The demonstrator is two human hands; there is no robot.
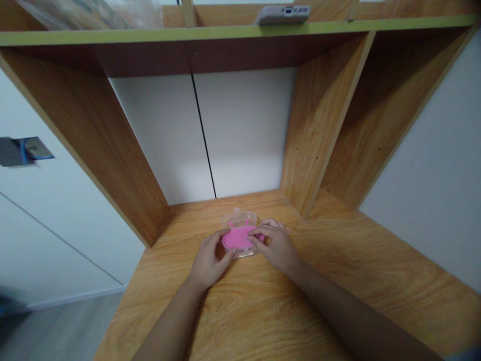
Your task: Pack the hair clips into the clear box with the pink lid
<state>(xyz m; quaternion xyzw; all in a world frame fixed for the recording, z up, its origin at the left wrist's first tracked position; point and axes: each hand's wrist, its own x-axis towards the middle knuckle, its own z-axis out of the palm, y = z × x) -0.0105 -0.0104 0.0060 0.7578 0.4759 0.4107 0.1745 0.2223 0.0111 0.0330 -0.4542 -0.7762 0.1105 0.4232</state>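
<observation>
Pink oval plastic piece [236, 238], light, stiff-looking, best held by its rim: right hand [273, 246] pinches it, left hand [209, 264] curls round its near edge; clear plastic case [240, 218] lies beneath, just beyond both hands.

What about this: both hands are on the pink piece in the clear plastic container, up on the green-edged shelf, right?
Not on the shelf: the head view shows the pink piece and clear plastic container on the wooden desktop, below the green-edged shelf. The left hand and right hand are both on it, as you said.
</observation>
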